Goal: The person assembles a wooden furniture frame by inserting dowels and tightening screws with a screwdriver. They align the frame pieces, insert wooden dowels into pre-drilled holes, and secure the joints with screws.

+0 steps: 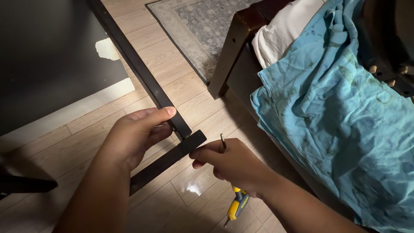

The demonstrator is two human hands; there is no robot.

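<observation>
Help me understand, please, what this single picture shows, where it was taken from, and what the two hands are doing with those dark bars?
There is no machine here: a camera on a person's head looks down at their own bare hands. The left hand grips the long dark bar where it meets the shorter dark bar. The right hand pinches that shorter bar's end while holding a small metal key and a yellow-handled tool. Below is a wooden floor with a grey rug; a blue cloth drapes dark furniture on the right.
</observation>
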